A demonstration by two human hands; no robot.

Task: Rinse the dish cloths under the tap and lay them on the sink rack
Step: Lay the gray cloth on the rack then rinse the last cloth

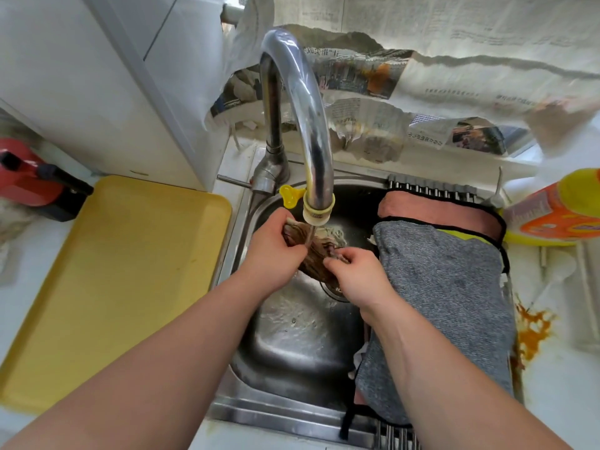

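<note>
The left hand (272, 251) and right hand (361, 271) both grip the bunched brown dish cloth (313, 261) directly under the tap (310, 125). Best to knead and turn it in the stream, then wring it before moving to the sink rack (431, 190) right of the tap.

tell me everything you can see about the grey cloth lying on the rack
The grey cloth looks like a flecked, heathered knit, with a yellow-green strip showing at its far edge. It lies spread flat and lengthwise on the sink rack at the sink's right side, on top of a pink cloth with black edging that shows beyond its far end. The right forearm crosses in front of its near left part.
</note>
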